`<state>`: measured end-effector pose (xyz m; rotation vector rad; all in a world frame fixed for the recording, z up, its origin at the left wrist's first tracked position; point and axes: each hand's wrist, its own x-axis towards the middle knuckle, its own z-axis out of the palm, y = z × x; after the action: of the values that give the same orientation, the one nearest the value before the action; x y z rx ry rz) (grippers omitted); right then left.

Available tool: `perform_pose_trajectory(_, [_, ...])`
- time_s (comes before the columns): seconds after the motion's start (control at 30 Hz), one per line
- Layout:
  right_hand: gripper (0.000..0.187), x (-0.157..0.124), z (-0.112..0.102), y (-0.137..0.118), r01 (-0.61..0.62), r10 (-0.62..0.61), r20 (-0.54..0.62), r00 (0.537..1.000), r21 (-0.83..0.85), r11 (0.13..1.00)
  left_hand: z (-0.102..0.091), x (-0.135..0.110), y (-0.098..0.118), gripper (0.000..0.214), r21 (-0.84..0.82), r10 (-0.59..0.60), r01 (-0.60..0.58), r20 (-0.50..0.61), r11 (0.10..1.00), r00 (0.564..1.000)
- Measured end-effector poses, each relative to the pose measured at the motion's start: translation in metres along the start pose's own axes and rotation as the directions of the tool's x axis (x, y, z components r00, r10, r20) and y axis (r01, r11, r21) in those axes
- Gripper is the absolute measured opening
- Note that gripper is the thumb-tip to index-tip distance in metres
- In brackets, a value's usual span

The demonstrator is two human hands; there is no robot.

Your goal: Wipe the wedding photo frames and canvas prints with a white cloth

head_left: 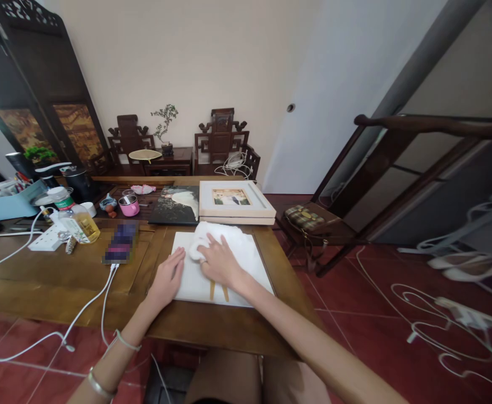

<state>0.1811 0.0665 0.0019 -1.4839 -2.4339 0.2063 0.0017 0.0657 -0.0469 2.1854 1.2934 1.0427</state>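
The cloth (235, 238) is plain white, and so is the panel (190, 287), apart from two golden-tan strips (212, 290). I see warm brown on the table (138, 283), bright pink on the cup (129, 209), pale blue on the bin (8, 205), and yellow liquid (87, 227). The floor (363, 331) is red with pale lines; the bag (305, 216) wears dark-and-light checks.

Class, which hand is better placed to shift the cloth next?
Probably the right hand: it lies on the cloth, while the left hand rests at the left edge of the board.
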Motion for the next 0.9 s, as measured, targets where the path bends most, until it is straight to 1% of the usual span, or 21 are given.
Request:
perform_pose_trajectory(0.03, [0.035, 0.0, 0.003, -0.007, 0.028, -0.028, 0.006, 1.0, 0.001, 1.0, -0.002, 0.0, 0.002, 0.038, -0.026, -0.024, 0.023, -0.033, 0.999, 0.999])
perform_pose_trajectory(0.1, [0.035, -0.007, 0.006, -0.021, 0.162, -0.163, 0.042, 0.986, 0.017, 0.987, -0.006, 0.0, 0.005, 0.04, -0.075, -0.075, 0.067, -0.112, 0.995, 0.991])
perform_pose_trajectory(0.13, [0.033, -0.014, 0.006, -0.027, 0.251, -0.253, 0.065, 0.965, 0.034, 0.967, -0.007, 0.0, 0.006, 0.041, -0.094, -0.093, 0.08, -0.147, 0.992, 0.985])
perform_pose_trajectory(0.2, [0.03, -0.031, 0.001, -0.033, 0.413, -0.42, 0.112, 0.901, 0.084, 0.907, -0.009, -0.001, 0.007, 0.042, -0.105, -0.103, 0.085, -0.188, 0.991, 0.977])
perform_pose_trajectory(0.23, [0.029, -0.04, -0.004, -0.033, 0.458, -0.47, 0.132, 0.873, 0.111, 0.882, -0.008, -0.001, 0.007, 0.042, -0.097, -0.095, 0.078, -0.19, 0.992, 0.977])
perform_pose_trajectory(0.27, [0.028, -0.047, -0.009, -0.031, 0.471, -0.488, 0.148, 0.86, 0.135, 0.871, -0.007, -0.002, 0.007, 0.042, -0.083, -0.081, 0.066, -0.182, 0.994, 0.98])
perform_pose_trajectory(0.3, [0.027, -0.053, -0.014, -0.028, 0.464, -0.486, 0.163, 0.859, 0.156, 0.872, -0.006, -0.002, 0.006, 0.042, -0.062, -0.062, 0.052, -0.161, 0.997, 0.985])
perform_pose_trajectory(0.33, [0.026, -0.056, -0.02, -0.022, 0.439, -0.465, 0.173, 0.868, 0.167, 0.883, -0.004, -0.003, 0.006, 0.042, -0.038, -0.04, 0.036, -0.13, 0.999, 0.991])
perform_pose_trajectory(0.37, [0.025, -0.057, -0.024, -0.016, 0.4, -0.427, 0.177, 0.887, 0.168, 0.901, -0.002, -0.003, 0.005, 0.042, -0.012, -0.019, 0.018, -0.094, 1.0, 0.995])
perform_pose_trajectory(0.43, [0.024, -0.05, -0.03, 0.0, 0.289, -0.311, 0.164, 0.936, 0.146, 0.946, 0.002, -0.004, 0.003, 0.042, 0.032, 0.014, -0.013, -0.028, 0.999, 1.0])
perform_pose_trajectory(0.5, [0.022, -0.033, -0.029, 0.013, 0.179, -0.195, 0.14, 0.971, 0.12, 0.977, 0.004, -0.005, 0.002, 0.041, 0.058, 0.027, -0.027, 0.009, 0.998, 1.0])
perform_pose_trajectory(0.57, [0.022, -0.009, -0.023, 0.021, 0.097, -0.109, 0.106, 0.988, 0.108, 0.989, 0.005, -0.005, 0.001, 0.04, 0.082, 0.029, -0.031, 0.026, 0.996, 0.999])
perform_pose_trajectory(0.6, [0.023, 0.004, -0.018, 0.021, 0.077, -0.087, 0.087, 0.992, 0.107, 0.991, 0.005, -0.005, 0.001, 0.039, 0.095, 0.033, -0.036, 0.032, 0.995, 0.999])
perform_pose_trajectory(0.67, [0.024, 0.028, -0.009, 0.014, 0.064, -0.069, 0.05, 0.996, 0.107, 0.992, 0.004, -0.004, 0.001, 0.038, 0.122, 0.052, -0.056, 0.036, 0.991, 0.998])
perform_pose_trajectory(0.7, [0.021, 0.039, -0.005, 0.008, 0.066, -0.071, 0.037, 0.997, 0.11, 0.992, 0.003, -0.003, 0.002, 0.037, 0.132, 0.067, -0.071, 0.036, 0.989, 0.997])
perform_pose_trajectory(0.77, [0.021, 0.053, 0.001, -0.004, 0.087, -0.091, 0.024, 0.996, 0.124, 0.988, 0.001, -0.003, 0.003, 0.036, 0.142, 0.09, -0.095, 0.039, 0.985, 0.995])
perform_pose_trajectory(0.83, [0.029, 0.059, 0.003, -0.011, 0.11, -0.114, 0.017, 0.993, 0.147, 0.983, -0.001, -0.002, 0.004, 0.036, 0.146, 0.097, -0.103, 0.048, 0.984, 0.994])
perform_pose_trajectory(0.87, [0.031, 0.058, 0.002, -0.01, 0.115, -0.118, 0.013, 0.993, 0.16, 0.98, -0.001, -0.002, 0.004, 0.036, 0.146, 0.096, -0.103, 0.05, 0.984, 0.994])
perform_pose_trajectory(0.9, [0.028, 0.056, 0.001, -0.006, 0.112, -0.114, 0.006, 0.993, 0.174, 0.978, -0.001, -0.002, 0.003, 0.036, 0.146, 0.094, -0.101, 0.05, 0.984, 0.994])
